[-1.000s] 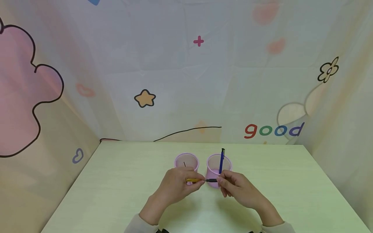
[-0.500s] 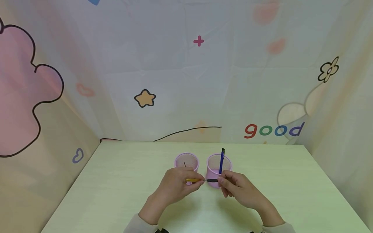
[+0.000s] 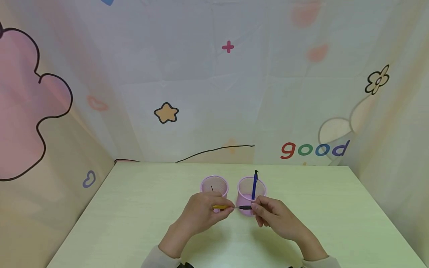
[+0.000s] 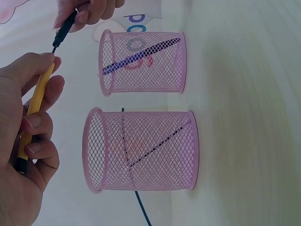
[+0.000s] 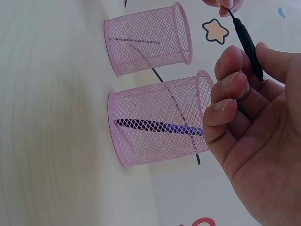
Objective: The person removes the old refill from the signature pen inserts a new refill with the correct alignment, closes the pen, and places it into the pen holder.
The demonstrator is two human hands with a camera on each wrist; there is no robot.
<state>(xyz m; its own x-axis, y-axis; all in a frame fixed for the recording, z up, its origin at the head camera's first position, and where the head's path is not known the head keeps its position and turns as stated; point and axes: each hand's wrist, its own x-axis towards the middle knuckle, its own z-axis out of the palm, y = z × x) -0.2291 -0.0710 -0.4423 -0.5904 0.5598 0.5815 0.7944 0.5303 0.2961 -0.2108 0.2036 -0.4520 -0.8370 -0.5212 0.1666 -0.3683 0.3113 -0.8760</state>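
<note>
My left hand [image 3: 204, 212] pinches a yellow pen barrel [image 4: 35, 101] with a black end, its other fingers curled along it. My right hand [image 3: 278, 217] pinches the pen's ridged black front section [image 5: 248, 44] between thumb and fingers. A short thin dark refill [image 3: 236, 207] shows between the two parts, which lie in line. Behind the right hand a blue click pen [image 3: 254, 185] leans in the right pink mesh cup [image 3: 238, 193]. Inside the left pink mesh cup [image 4: 141, 150], partly behind my left hand, a thin dark rod [image 3: 212, 188] leans at a slant.
Both cups stand side by side on a pale wood-grain table [image 3: 140, 208]. A printed curtain [image 3: 201, 74] hangs along the table's back edge and both sides. The hands are in front of the cups, above the table.
The black front section has shifted slightly right, away from the yellow barrel, so a longer stretch of thin refill shows between them. The cups and the blue pen stay put.
</note>
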